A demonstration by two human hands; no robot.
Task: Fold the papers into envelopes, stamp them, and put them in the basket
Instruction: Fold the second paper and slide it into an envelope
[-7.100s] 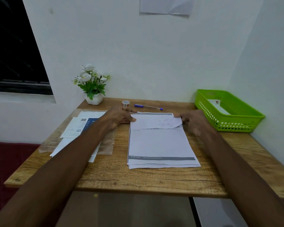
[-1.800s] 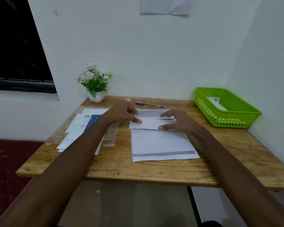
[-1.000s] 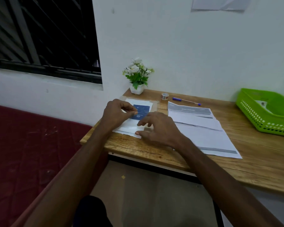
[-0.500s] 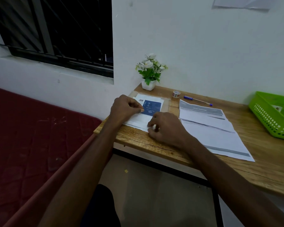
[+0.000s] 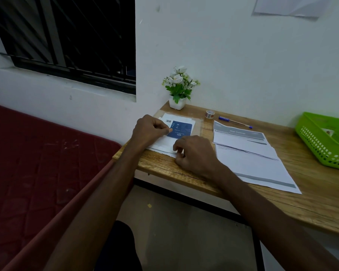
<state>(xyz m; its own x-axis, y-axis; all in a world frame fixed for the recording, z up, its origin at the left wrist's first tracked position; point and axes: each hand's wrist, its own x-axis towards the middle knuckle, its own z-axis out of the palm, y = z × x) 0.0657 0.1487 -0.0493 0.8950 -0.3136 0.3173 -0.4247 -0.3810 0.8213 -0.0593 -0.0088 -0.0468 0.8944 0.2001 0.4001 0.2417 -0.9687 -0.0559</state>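
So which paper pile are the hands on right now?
The left pile, the one with the blue printed sheet near the flower pot. Both the left hand and right hand work there; the grey-banded pile lies untouched.

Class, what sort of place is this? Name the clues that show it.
Probably a room in a home, used as a small work corner: a wooden desk against a white wall, a red mattress beside it under a barred window, and a potted plant.
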